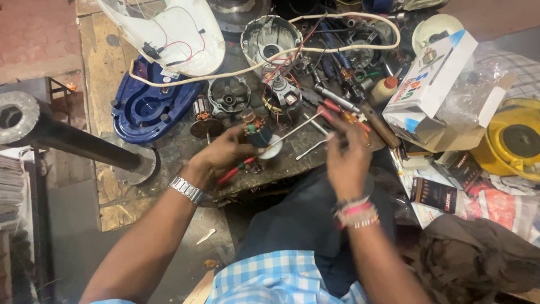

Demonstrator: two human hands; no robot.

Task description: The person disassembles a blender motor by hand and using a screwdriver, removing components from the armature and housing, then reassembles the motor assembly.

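My left hand (pixel 222 153) grips a small motor rotor (pixel 257 133) with copper windings and a long steel shaft (pixel 298 128) that sticks out to the right. A white disc (pixel 273 147) sits at the rotor's near end. A red-handled tool (pixel 236 169) lies under this hand. My right hand (pixel 347 157) hovers just right of the shaft tip, fingers loosely curled and blurred, over red-handled tools (pixel 332 110) on the bench. I cannot tell whether it holds anything.
The cluttered workbench (pixel 185 147) carries a blue plastic base (pixel 147 101), a white housing (pixel 174 34), a round metal motor shell (pixel 270 39), a white cord (pixel 360 48), loose motor parts, a cardboard box (pixel 436 84) and a yellow appliance (pixel 514 141). A dark pipe (pixel 73 141) runs at left.
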